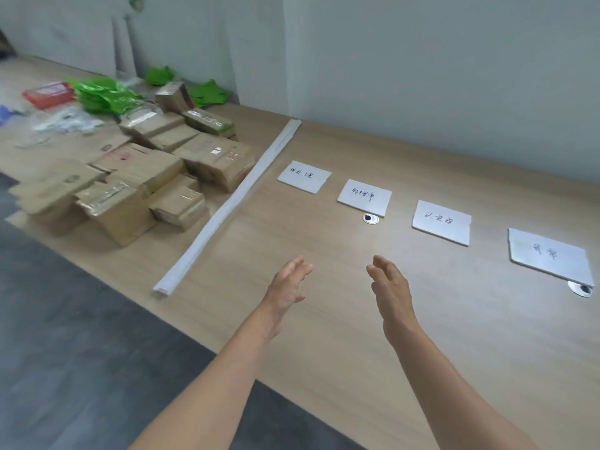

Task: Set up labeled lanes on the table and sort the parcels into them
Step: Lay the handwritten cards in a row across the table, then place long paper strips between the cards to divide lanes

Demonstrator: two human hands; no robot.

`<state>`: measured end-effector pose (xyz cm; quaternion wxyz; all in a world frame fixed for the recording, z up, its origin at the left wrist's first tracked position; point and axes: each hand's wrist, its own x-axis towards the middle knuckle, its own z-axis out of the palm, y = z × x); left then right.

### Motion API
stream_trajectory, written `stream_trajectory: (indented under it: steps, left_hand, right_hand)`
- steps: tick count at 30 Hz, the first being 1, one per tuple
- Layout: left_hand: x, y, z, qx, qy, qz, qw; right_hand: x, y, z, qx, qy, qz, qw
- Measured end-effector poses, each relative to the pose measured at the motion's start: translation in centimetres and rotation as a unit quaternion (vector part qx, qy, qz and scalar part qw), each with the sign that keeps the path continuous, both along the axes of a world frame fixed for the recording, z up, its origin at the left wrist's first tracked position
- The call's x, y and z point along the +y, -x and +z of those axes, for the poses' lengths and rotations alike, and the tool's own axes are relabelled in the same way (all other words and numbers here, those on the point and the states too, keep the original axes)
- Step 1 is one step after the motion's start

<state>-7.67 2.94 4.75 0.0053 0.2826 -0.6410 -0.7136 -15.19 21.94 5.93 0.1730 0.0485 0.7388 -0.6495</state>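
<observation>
A wooden table (324, 319) carries a heap of cardboard parcels (139, 177) left of a long white strip (227, 203). Four handwritten label cards (364, 197) lie in a row to its right. Nearer, the left hand (289, 284) and right hand (391, 292) hover with flat, spread fingers, holding nothing.

You are standing in an office or meeting room turned into a parcel-sorting spot. The long wood-laminate table (324, 319) has round cable grommets (370, 218) set into its top, as desk furniture does. Plain pale walls (422, 60) close the far side at 12 o'clock, and dark grey flooring (65, 336) runs at 8 o'clock. Taped cardboard parcels (136, 183) pile up at 10 o'clock, with green mailer bags (104, 95) behind them, and handwritten paper labels (364, 196) lie at 1 o'clock.
</observation>
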Motion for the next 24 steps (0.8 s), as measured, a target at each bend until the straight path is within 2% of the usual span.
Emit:
stream_trajectory:
  steps: [11,16,24]
  left_hand:
    - [-12.9,-7.4,-1.2,-0.024,-0.003,0.071,0.997]
    - [-18.6,-7.8,-2.5,-0.054,0.002,0.110,0.993]
    - [-27.6,-5.4,-3.4,-0.106,0.013,0.134,0.985]
  right_hand:
    - [-14.0,-4.4,-1.4,0.018,-0.031,0.079,0.996]
    - [-20.5,-2.9,-4.2,0.022,-0.048,0.110,0.993]
    - [-31.2,0.9,-7.9,-0.028,-0.033,0.131,0.990]
